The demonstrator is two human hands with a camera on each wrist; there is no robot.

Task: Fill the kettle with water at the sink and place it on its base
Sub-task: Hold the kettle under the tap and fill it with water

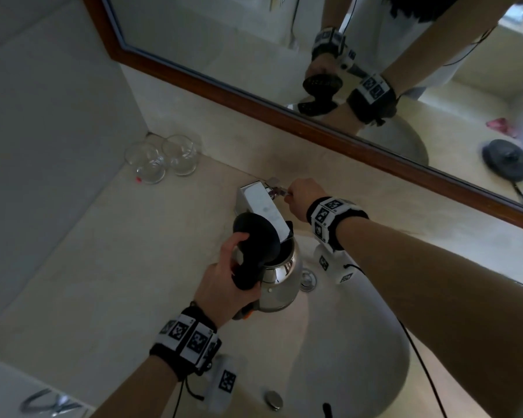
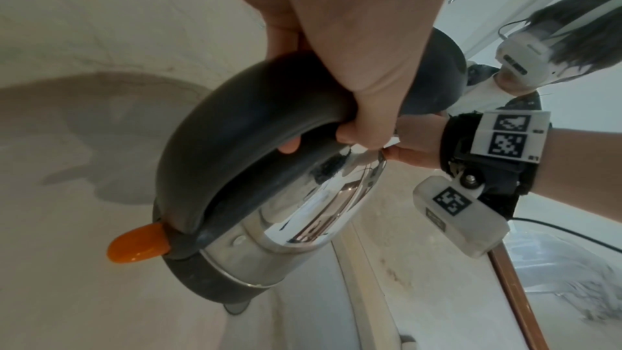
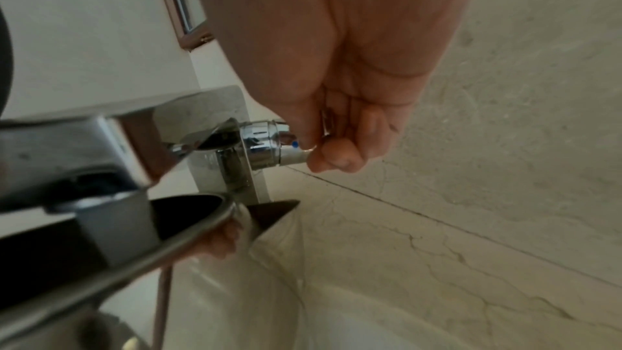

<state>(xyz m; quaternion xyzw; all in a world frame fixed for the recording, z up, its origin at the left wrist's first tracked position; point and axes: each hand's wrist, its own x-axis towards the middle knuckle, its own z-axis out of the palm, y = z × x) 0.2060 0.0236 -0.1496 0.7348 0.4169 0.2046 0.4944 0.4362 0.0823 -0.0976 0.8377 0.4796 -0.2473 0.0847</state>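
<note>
A steel kettle (image 1: 280, 276) with a black handle, a raised black lid (image 1: 254, 233) and an orange switch (image 2: 138, 245) hangs over the sink basin (image 1: 360, 342). My left hand (image 1: 227, 267) grips its handle, fingers curled round it (image 2: 353, 76). The kettle's open mouth (image 3: 188, 233) sits right under the flat chrome faucet spout (image 1: 263, 206). A pale band drops from the spout (image 3: 67, 148) into the mouth and looks like water. My right hand (image 1: 295, 194) pinches the faucet's small chrome side knob (image 3: 269, 143) between thumb and fingers (image 3: 336, 153).
Two empty glasses (image 1: 163, 158) stand at the back left of the stone counter. A wood-framed mirror (image 1: 254, 98) runs behind the faucet. It reflects a round black kettle base (image 1: 506, 159) with its cord, off to the right. The basin drain (image 1: 308, 279) lies beside the kettle.
</note>
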